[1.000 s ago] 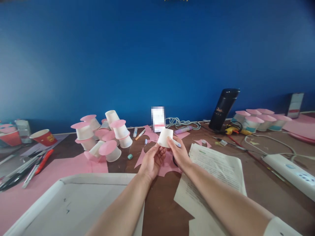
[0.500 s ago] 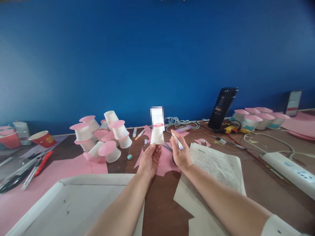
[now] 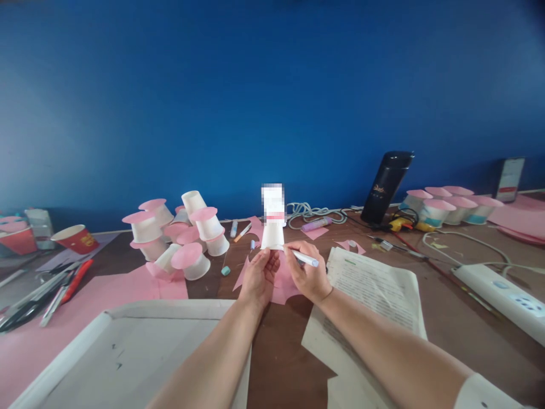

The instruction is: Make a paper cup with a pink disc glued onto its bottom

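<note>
My left hand [image 3: 259, 275] is closed around the lower edge of a white paper cup [image 3: 272, 234], whose wide rim faces me. In my right hand [image 3: 309, 272] is a white marker [image 3: 303, 257], held in a writing grip with its tip close to the cup's rim; I cannot tell whether it touches. Pink paper scraps [image 3: 284, 288] lie on the table under both hands. Behind the cup stands a phone-like panel [image 3: 272, 201], partly pixelated.
White cups with pink paper discs [image 3: 190, 262] are stacked to the left. A black thermos [image 3: 385, 187] stands back right, near more covered cups [image 3: 436, 211]. Printed sheets [image 3: 374, 289], a power strip [image 3: 504, 298], a white tray [image 3: 170, 346] and a red-handled cutter [image 3: 76, 281] lie around.
My right hand has tilted the marker and brought its tip left and down to the cup's rim. The left hand still holds the cup in nearly the same place.
</note>
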Tool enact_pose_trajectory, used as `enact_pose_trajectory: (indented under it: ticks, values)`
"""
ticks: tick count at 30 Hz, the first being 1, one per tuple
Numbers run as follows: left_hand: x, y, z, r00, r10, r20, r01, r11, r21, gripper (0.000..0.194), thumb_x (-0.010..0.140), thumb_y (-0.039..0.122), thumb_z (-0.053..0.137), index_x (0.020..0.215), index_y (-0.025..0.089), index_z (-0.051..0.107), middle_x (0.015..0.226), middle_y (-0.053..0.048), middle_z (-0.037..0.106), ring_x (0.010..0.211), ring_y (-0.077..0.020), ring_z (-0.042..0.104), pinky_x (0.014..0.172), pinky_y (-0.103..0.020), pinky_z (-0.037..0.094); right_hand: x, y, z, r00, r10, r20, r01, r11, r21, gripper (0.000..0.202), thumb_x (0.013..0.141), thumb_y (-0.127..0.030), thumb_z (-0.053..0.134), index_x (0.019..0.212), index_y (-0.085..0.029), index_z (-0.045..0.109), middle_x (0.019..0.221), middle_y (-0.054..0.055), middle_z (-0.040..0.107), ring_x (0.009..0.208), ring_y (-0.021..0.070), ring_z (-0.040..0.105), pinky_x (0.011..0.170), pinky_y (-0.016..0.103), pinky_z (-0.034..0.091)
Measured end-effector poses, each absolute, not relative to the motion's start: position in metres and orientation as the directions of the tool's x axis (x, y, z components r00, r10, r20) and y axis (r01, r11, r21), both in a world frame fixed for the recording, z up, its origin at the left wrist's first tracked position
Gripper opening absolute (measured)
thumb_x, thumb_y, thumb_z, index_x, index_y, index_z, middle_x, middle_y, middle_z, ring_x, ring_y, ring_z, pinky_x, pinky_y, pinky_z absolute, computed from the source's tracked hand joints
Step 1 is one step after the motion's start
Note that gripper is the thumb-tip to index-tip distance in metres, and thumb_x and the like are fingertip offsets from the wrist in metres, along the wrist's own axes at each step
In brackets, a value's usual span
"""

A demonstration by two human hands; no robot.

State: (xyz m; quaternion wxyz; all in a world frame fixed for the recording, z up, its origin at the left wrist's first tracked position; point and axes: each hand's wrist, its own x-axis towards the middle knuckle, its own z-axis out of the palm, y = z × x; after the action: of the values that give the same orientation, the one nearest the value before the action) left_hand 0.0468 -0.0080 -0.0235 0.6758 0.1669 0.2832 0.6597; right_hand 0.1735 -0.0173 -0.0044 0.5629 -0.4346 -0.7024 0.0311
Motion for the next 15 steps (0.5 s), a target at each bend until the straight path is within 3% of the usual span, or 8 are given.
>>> enact_pose_trajectory:
  ticks: [15]
  values:
    - [0.0475,-0.0090,-0.0223,-0.037,0.990,-0.138,-0.780,0.058,0.623,0.015,0.069,0.017,0.075,0.077,0.013,0.064,0.071,-0.002,0.066,0.066,-0.0092,0.064,0.066,-0.020,0.049,0.1728,-0.0171,-0.0046,-0.030,0.615,0.788,0.581,0.652,-0.486,0.011,0.090,-0.029,0.052,0.092,-0.023,0.062,0.086,0.003,0.070,0.084,0.0193,0.064,0.082,0.035,0.044]
